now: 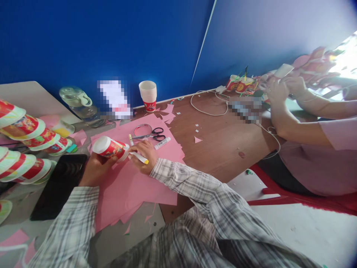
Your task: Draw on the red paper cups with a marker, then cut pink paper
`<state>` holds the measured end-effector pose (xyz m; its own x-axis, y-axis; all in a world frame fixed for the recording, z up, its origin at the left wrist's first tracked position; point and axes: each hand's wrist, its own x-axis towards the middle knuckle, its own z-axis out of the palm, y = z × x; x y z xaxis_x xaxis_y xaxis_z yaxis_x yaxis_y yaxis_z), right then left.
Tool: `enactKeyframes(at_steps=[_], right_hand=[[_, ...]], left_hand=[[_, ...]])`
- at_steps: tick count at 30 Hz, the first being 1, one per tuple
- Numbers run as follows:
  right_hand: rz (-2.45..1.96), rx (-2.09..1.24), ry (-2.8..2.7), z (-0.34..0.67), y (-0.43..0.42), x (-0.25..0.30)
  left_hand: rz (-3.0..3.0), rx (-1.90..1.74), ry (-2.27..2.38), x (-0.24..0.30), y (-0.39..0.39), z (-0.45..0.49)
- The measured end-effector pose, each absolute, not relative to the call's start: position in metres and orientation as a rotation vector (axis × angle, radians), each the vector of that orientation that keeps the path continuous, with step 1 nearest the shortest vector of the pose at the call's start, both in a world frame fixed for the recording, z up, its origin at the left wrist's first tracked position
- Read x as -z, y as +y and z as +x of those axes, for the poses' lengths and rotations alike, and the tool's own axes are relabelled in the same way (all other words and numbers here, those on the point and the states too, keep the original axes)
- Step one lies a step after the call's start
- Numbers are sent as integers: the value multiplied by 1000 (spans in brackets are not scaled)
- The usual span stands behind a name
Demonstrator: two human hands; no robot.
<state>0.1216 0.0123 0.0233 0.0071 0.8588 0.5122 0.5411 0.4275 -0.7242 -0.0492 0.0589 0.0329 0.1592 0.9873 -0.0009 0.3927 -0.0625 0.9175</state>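
Observation:
My left hand (97, 167) is wrapped round a red and white paper cup (110, 147), tilted on its side over a pile of pink paper sheets (134, 182). In my right hand (145, 152) is a white marker with a yellow end (141, 158); its other end points at the cup's rim. I cannot tell whether the tip touches the cup. Just beyond my right hand lie black-handled scissors (158, 134), a roll of tape (142, 130), a white glue stick (162, 143) and a small pale yellow piece (131, 139).
A stack of paper cups (147, 97) stands by the blue wall. Left are stacked decorated cups (33, 134), a black phone (60, 186) and a clear bottle (80, 106). Paper scraps (198, 139) and a white cable (203, 111) lie rightward. Another person's hands (281, 89) hold something white.

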Motion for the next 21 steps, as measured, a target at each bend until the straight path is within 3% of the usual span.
enactKeyframes(at_steps=[21], right_hand=[[-1094,-346,-1862,118,4,-18]], left_hand=[[1593,-1033,1266,-23,65,-51]])
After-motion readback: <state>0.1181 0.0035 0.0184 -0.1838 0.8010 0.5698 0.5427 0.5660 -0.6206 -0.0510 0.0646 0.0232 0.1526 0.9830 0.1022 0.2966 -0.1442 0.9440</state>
